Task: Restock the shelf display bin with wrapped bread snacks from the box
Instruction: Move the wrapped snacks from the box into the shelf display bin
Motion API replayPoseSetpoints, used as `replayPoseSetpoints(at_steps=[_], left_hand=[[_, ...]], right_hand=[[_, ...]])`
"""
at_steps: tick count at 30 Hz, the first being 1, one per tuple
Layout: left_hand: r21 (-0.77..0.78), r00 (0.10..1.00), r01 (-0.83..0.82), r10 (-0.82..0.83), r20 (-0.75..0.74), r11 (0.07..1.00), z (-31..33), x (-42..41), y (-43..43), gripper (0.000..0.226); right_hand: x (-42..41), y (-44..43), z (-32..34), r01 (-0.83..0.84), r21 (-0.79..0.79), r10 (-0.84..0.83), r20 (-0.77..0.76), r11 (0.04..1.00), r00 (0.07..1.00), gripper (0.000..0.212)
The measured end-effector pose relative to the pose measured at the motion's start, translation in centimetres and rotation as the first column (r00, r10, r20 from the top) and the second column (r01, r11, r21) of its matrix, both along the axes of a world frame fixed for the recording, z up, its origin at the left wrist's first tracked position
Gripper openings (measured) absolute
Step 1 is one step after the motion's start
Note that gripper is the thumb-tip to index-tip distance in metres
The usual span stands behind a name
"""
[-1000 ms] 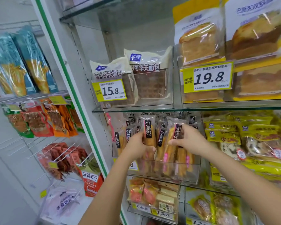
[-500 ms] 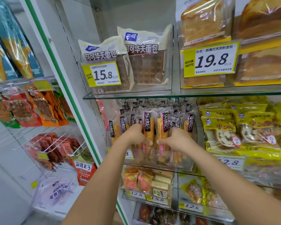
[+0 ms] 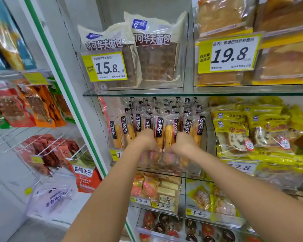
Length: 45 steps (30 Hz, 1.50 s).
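Note:
A clear display bin on the middle glass shelf is packed with upright wrapped bread snacks, long golden sticks in clear wrappers with black labels. My left hand is closed on the front-row snacks just left of the centre one. My right hand is closed on the snacks just to its right. Both hands sit at the bin's front, knuckles toward me, and hide the lower halves of those packs. The box is out of view.
A glass shelf hangs close above the snack tops, carrying cocoa waffle bread and loaf packs. Yellow raisin-bread packs fill the bin to the right. A green-edged shelf post and hanging snack bags stand to the left.
Both hands have pushed deeper and lower into the front row and closed together. The tilted packs now stand upright. My view has moved closer to the bin.

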<state>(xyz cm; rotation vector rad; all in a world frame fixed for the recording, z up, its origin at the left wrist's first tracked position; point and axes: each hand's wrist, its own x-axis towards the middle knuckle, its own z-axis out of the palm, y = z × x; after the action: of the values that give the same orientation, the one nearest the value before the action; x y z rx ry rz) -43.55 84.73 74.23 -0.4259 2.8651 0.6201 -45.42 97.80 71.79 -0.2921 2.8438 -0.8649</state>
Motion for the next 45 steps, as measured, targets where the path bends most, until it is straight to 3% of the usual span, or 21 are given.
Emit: replayPoseSetpoints(at_steps=[3,6,8,10,14,18,22,26,28,30,33,36,40,43,45], left_hand=[[-0.020,1.000,0.010,-0.010,0.002,1.000,0.6,0.1,-0.1,0.053],[-0.050,0.983,-0.037,0.027,-0.184,0.998,1.2,0.3,-0.5,0.049],[-0.060,0.931,-0.068,0.042,-0.362,0.996,1.5,0.1,-0.6,0.048],[-0.090,0.906,-0.059,0.016,-0.423,0.994,1.9,-0.1,-0.4,0.047],[-0.025,0.933,0.037,-0.043,-0.356,0.999,1.8,-0.5,-1.0,0.037],[0.215,0.966,0.091,-0.034,-0.256,0.972,1.2,-0.6,-3.5,0.060],[0.280,0.981,0.134,-0.087,-0.173,0.951,0.7,-0.5,-4.5,0.070],[0.330,0.985,0.121,-0.073,-0.155,0.936,0.3,-0.9,-3.8,0.070],[0.286,0.986,0.103,-0.059,-0.158,0.953,0.3,-1.4,-3.5,0.062],[0.109,0.985,0.093,-0.076,-0.154,0.990,0.7,-1.9,-3.2,0.046],[-0.189,0.985,0.036,-0.067,-0.162,0.981,1.4,-1.9,-2.1,0.049],[-0.270,0.980,-0.008,-0.046,-0.195,0.963,1.2,-0.9,-1.5,0.052],[-0.067,0.918,-0.020,-0.008,-0.397,0.998,0.2,2.9,-1.7,0.026],[0.173,0.812,0.003,0.099,-0.576,0.985,-1.3,7.6,-2.1,0.011],[0.328,0.774,0.002,0.206,-0.598,0.945,-3.5,11.3,-2.5,0.009]], right_hand=[[0.1,-0.2,0.2,0.015,0.002,-0.015,0.046,1.000,0.999,0.047],[0.1,0.1,0.7,0.000,0.014,-0.001,0.059,1.000,0.998,0.068],[-0.1,0.6,1.0,0.023,-0.065,-0.025,-0.034,0.998,0.999,0.076],[-0.3,0.9,1.4,0.050,-0.170,-0.075,-0.142,0.984,0.987,0.071],[-0.5,0.9,2.2,0.059,-0.126,-0.078,-0.155,0.990,0.985,0.059],[0.0,0.1,2.2,0.079,-0.030,-0.083,-0.138,0.996,0.987,0.058],[-0.5,-0.1,3.1,0.051,-0.116,-0.060,-0.081,0.992,0.995,0.085],[-0.8,0.2,3.2,0.042,-0.196,-0.065,-0.112,0.980,0.992,0.078],[-0.9,0.4,2.9,0.038,-0.200,-0.061,-0.108,0.979,0.992,0.082],[-1.1,0.4,3.0,0.074,-0.177,-0.091,-0.087,0.981,0.992,0.087],[-1.3,0.3,2.9,0.125,-0.123,-0.141,-0.129,0.985,0.982,0.085],[-1.1,0.6,2.5,0.119,-0.106,-0.135,-0.165,0.987,0.977,0.088],[0.4,2.0,3.2,0.118,-0.057,-0.127,-0.201,0.991,0.971,0.081],[2.8,2.2,3.7,0.078,-0.049,-0.091,-0.403,0.996,0.911,0.054],[5.4,1.4,3.2,-0.079,-0.120,0.015,-0.458,0.990,0.889,0.036]])
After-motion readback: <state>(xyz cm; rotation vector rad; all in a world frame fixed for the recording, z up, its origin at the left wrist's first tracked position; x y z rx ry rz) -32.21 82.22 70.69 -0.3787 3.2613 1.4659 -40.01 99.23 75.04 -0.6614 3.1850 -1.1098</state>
